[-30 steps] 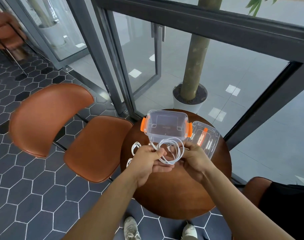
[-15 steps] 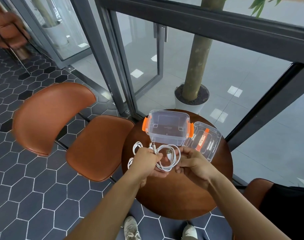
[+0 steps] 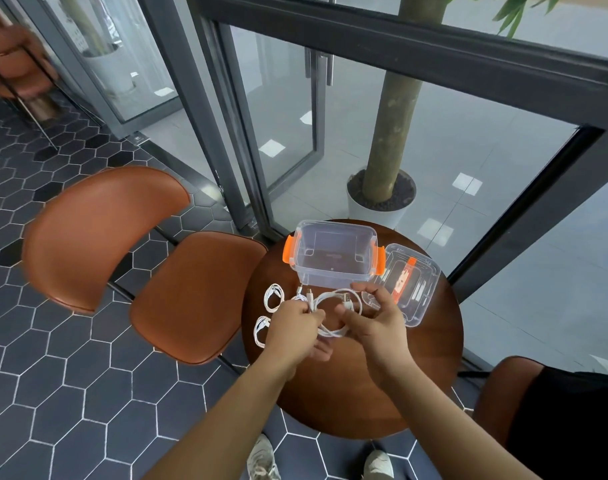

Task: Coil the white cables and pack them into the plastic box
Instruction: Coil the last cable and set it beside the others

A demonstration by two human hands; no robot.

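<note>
Two coiled cables [image 3: 273,298] lie on the bench [image 3: 347,393], left. Left hand [image 3: 295,329] grips the gathered side of the white cable loop [image 3: 356,299], fingers curled round it. Right hand [image 3: 377,325] half open at the loop's right side; pinch or mere touch unclear. Empty plastic box [image 3: 332,254] just behind. Cable likely light, limp, springy: hold where turns cross.

Left hand [image 3: 294,327] curls over one side of the cable loop [image 3: 332,332], hiding that stretch. Right hand [image 3: 377,323] overlaps the other side; pinching or not, unclear. Lower small coil [image 3: 261,331] partly behind left wrist. Plug types too small to tell. Lid [image 3: 411,289] label unreadable. Far chair [image 3: 15,64] blurred. Shoes [image 3: 261,460] cut by bottom edge.
</note>
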